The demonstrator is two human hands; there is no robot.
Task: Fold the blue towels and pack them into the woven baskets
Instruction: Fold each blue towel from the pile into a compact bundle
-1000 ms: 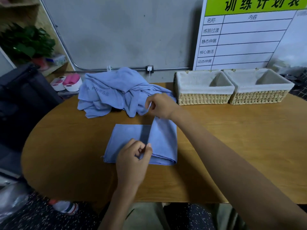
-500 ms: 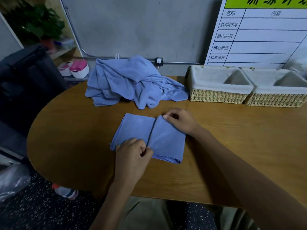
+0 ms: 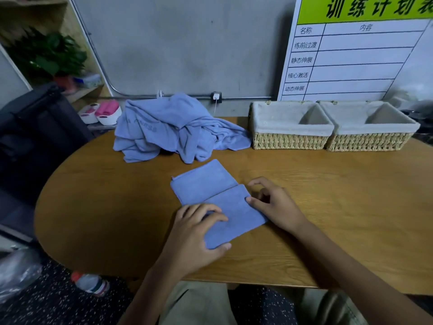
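One folded blue towel (image 3: 218, 200) lay flat on the round wooden table (image 3: 328, 195), near the front edge. It was folded over, with one flap lying on top of the other part, and it sat at a slant.

Two hands were on it. The left hand (image 3: 196, 235) pressed down on the near corner of the towel. Its fingers (image 3: 210, 213) were spread a little and lay flat on the cloth, and the thumb hooked under the towel's near edge. The right hand (image 3: 274, 202) rested at the right side of the towel. Its fingers were loosely curled, not gripping anything, and its thumb tip touched the towel's edge.

Behind the folded towel sat one messy heap of blue towels (image 3: 173, 130). How many towels were in the heap could not be told. The heap was close to the folded towel but not touching it.

Two woven baskets stood at the back right of the table, side by side and touching. The left basket (image 3: 290, 141) was just beside the heap. The right basket (image 3: 367, 143) was next to it. Each had a pale cloth lining, and no towel showed in either one.

One white chart (image 3: 356, 55) with a green top leaned on the wall behind the baskets. One green plant (image 3: 49, 55) sat on a shelf at the far left. One plastic bottle (image 3: 91, 283) lay on the floor under the table.
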